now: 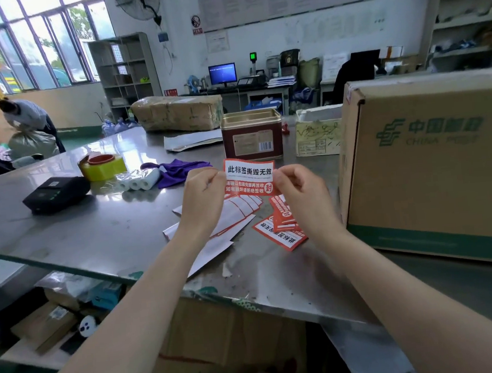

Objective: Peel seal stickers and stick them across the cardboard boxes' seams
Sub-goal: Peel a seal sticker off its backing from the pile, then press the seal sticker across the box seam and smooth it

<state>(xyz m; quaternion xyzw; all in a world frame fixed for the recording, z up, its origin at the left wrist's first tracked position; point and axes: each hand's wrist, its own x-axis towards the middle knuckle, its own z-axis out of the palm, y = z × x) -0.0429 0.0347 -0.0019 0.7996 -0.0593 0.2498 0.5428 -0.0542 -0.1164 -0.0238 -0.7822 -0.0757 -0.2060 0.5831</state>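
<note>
Left hand (202, 194) & right hand (297, 190) pinch red-white paper seal sticker (249, 177) above steel tabletop (94, 229), w/ backing prob. unpeeled. Big brown cardboard box (433, 164) beside; its seam isn't visible. More stickers (281, 230) wait.

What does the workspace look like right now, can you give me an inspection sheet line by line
Surface: steel table, shiny, scuffed.
Job's things: seal sticker held up; more stickers and peeled backings lie below; cardboard box stands on the right.
Clutter: yellow tape roll, black printer, paper rolls, purple cloth, tin.
Grips: left hand and right hand each pinch a sticker edge.
Cables: nothing seen on the table.
Surroundings: shelves, monitor, a person bent over a sack.
</note>
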